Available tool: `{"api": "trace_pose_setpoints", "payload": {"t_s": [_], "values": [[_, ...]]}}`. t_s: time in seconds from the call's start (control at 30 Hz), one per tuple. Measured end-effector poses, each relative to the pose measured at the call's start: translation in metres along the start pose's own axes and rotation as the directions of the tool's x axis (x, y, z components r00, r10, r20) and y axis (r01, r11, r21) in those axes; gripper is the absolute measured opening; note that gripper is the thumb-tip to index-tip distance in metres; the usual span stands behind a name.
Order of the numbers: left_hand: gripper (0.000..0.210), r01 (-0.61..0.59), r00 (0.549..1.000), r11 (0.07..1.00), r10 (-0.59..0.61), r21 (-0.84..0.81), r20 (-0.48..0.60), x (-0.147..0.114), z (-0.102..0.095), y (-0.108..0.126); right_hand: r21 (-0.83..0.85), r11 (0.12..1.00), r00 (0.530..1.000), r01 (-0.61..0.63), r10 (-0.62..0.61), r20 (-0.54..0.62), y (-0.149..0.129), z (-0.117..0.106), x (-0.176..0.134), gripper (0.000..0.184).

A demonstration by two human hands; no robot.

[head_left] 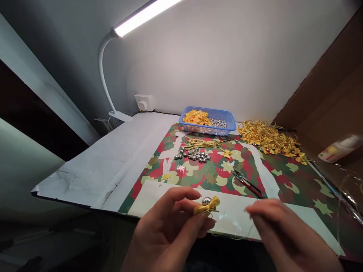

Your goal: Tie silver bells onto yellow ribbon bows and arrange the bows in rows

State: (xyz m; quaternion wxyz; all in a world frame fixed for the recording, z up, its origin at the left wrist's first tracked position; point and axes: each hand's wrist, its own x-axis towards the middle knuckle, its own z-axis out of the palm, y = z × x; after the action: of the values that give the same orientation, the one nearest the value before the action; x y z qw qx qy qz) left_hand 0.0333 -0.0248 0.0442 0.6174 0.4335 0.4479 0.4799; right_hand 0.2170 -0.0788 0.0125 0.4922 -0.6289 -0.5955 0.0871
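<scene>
My left hand (172, 226) pinches a gold ribbon bow (213, 204) between thumb and fingers, above the white strip at the table's near edge. A round silver bell (206, 201) sits against the bow's far side. My right hand (276, 223) is to the right, apart from the bow, with thumb and forefinger pressed together. From those fingertips a thin pale cord (250, 231) droops and curves left below the bow. Its end in the fingers is hidden. Beyond my hands lie several loose silver bells (195, 155), gold cords (202, 142) and a single gold bow (227, 153).
Red-handled thread snips (248, 184) lie past my right hand. At the back, a blue basket (231, 130) holds gold bows and small silver bells. A heap of corded bows (266, 138) is right of it. A lamp (103, 75) and a bottle (337, 149) flank the table.
</scene>
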Motion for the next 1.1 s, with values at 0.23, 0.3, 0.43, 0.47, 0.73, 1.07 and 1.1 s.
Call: {"api": "trace_pose_setpoints", "payload": {"t_s": [0.23,0.3,0.43,0.47,0.73,1.07,1.1], "values": [[0.016,-0.132,0.991,0.974,0.127,0.183,0.043,0.002,-0.009,-0.007,-0.521,0.851,0.988,-0.059,0.125,0.093,0.090,0.019,0.042,0.027],[0.018,-0.182,0.983,0.958,0.174,0.221,0.055,0.004,-0.012,-0.009,-0.543,0.838,0.985,-0.048,0.130,0.115,0.101,0.026,0.044,0.025],[0.018,-0.264,0.960,0.932,0.230,0.247,0.159,0.008,-0.015,-0.010,-0.576,0.816,0.987,-0.038,0.120,0.106,0.100,0.025,0.039,0.029],[0.018,-0.261,0.960,0.933,0.223,0.250,0.171,0.008,-0.016,-0.010,-0.573,0.819,0.990,-0.031,0.105,0.096,0.094,0.023,0.038,0.030],[0.018,-0.344,0.938,0.879,0.302,0.329,0.172,0.010,-0.016,-0.014,0.313,0.931,0.927,-0.191,0.066,0.368,0.010,0.043,0.002,0.018],[0.026,-0.469,0.883,0.798,0.424,0.378,0.199,0.017,-0.024,-0.019,0.488,0.870,0.936,0.073,-0.229,0.268,0.006,0.055,-0.013,0.033],[0.024,-0.421,0.907,0.827,0.382,0.372,0.177,0.017,-0.023,-0.017,0.494,0.863,0.933,0.106,-0.259,0.251,0.006,0.055,-0.012,0.038]]}}
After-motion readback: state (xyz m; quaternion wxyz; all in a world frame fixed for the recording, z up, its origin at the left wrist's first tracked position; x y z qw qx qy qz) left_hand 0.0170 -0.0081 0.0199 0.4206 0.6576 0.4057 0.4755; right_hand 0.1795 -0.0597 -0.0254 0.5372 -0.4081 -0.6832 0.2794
